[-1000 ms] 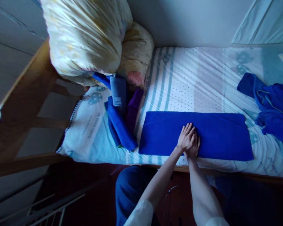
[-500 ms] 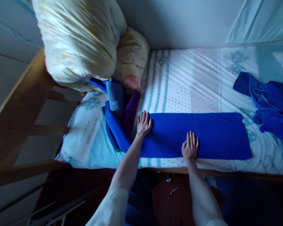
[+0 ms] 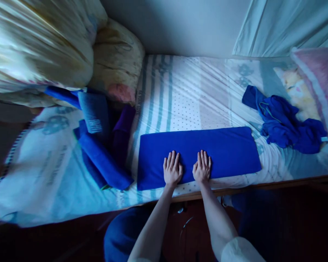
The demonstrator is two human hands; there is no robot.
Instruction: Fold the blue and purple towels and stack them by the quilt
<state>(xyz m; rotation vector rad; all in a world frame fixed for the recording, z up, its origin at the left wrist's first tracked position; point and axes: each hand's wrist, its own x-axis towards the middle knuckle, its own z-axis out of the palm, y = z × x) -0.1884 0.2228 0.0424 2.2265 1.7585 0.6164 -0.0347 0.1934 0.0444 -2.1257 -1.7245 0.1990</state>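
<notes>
A long blue towel [image 3: 229,151], folded into a flat strip, lies across the striped bed sheet [image 3: 191,94] near the bed's front edge. My left hand [image 3: 172,169] lies flat on the towel's near edge, fingers stretched out. My right hand [image 3: 202,167] rests flat beside it, a little to the right, fingers also spread. Neither hand grips anything.
Rolled blue towels [image 3: 104,163], a grey one [image 3: 94,114] and a purple one [image 3: 121,131] lie left of the strip. Big pale pillows [image 3: 57,47] fill the back left. A crumpled blue cloth [image 3: 284,123] and a pink pillow [image 3: 317,76] sit at the right. The wooden bed edge [image 3: 262,183] runs along the front.
My left hand has slid from the towel's left end back to the middle, beside my right hand. The view has shifted to the right, bringing the pink pillow into sight.
</notes>
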